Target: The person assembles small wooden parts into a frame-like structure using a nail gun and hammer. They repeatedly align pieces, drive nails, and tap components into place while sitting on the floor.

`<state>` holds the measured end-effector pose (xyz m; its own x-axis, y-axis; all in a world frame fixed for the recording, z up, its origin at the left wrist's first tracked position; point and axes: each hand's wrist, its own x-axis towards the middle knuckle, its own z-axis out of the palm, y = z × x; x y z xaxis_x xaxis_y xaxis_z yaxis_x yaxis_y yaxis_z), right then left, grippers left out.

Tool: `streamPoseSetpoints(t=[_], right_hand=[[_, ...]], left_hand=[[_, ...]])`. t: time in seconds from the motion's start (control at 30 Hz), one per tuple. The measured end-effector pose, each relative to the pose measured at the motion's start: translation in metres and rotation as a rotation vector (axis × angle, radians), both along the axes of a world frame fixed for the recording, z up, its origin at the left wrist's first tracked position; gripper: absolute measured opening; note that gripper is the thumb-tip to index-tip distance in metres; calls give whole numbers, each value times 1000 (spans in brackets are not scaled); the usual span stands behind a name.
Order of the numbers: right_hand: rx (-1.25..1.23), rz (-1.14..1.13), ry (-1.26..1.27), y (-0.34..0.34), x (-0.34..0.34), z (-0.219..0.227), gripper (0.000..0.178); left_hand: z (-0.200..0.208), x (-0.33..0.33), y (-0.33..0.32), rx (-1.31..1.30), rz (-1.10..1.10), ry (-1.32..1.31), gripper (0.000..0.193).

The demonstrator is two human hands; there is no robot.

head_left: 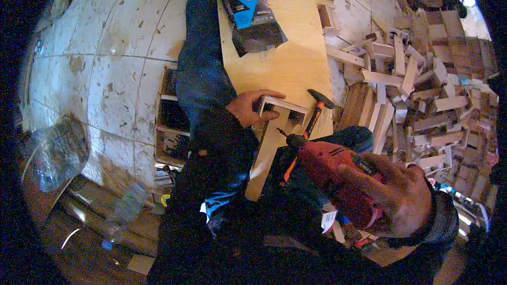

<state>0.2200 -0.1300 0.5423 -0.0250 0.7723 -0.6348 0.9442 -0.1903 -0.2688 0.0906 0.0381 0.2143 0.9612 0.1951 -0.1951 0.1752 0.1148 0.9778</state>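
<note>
My right hand (404,195) is wrapped round a red power drill (335,169), whose thin bit points up and left toward a small wooden frame (288,104). The bit's tip looks close to the frame's near side; I cannot tell whether it touches. My left hand (252,108) grips the left end of this frame, with fingers over its edge and thumb inside. Below the frame runs a pale wooden strip (262,171). A hammer (320,104) with a dark head and a black-and-orange handle lies just right of the frame, on a light wooden board (296,26).
A blue-and-black carton (251,16) rests on the board's far part, with a few thin nails near it. Wooden pieces and frames (406,76) are heaped on the right. At left are a tiled floor (116,79) and a clear plastic bag (58,153).
</note>
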Motion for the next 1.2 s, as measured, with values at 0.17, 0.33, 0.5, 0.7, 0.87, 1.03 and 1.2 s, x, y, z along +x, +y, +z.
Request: streamPoseSetpoints(t=[0.17, 0.33, 0.5, 0.7, 0.87, 1.03, 1.2], right_hand=[[95, -159, 51, -41, 1, -3, 87], [195, -411, 218, -92, 7, -8, 81], [303, -642, 260, -139, 5, -32, 78], [312, -727, 373, -163, 2, -56, 74], [261, -854, 498, -164, -4, -61, 73], [297, -791, 391, -158, -9, -63, 72], [293, -794, 360, -149, -12, -62, 72]], left_hand=[[2, -1, 2, 76, 55, 136, 44], [14, -2, -11, 146, 406, 151, 38], [21, -4, -17, 153, 344, 231, 36], [16, -13, -26, 105, 250, 199, 37], [9, -18, -23, 183, 197, 179, 39], [4, -17, -19, 99, 173, 172, 42], [5, -17, -19, 149, 189, 181, 44]])
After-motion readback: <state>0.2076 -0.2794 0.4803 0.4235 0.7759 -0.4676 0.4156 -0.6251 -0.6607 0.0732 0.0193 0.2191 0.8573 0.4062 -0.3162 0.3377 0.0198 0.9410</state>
